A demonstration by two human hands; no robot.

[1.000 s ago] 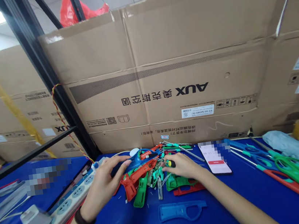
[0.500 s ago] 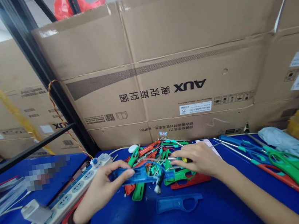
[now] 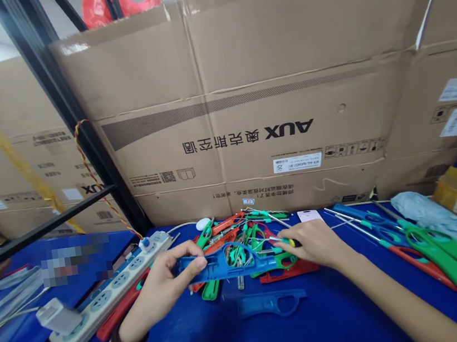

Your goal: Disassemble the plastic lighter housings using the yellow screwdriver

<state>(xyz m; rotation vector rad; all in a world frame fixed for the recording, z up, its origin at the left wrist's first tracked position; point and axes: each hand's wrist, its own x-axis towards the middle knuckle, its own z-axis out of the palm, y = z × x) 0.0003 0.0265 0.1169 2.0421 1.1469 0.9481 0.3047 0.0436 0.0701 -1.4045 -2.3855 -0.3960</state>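
Observation:
My left hand (image 3: 165,283) pinches one end of a blue plastic handle half (image 3: 228,265) and holds it level above the blue table (image 3: 336,319). My right hand (image 3: 312,244) is closed round a small screwdriver with a yellow and black grip (image 3: 293,242), its tip pointing left toward the blue part. Behind both hands lies a heap of red, green and blue handle parts (image 3: 241,234). A second blue handle half (image 3: 271,304) lies flat on the table just in front of the hands.
A white power strip (image 3: 106,296) runs along the left, with a red part beneath it. Long green, red and blue grabber tools (image 3: 434,259) lie on the right beside a grey bag (image 3: 436,216). Large cardboard boxes (image 3: 245,107) wall off the back. A phone (image 3: 310,216) lies behind my right hand.
My left hand has taken the blue handle half out of the heap and lifted it toward me. My right hand moved right with the screwdriver and now covers most of the phone.

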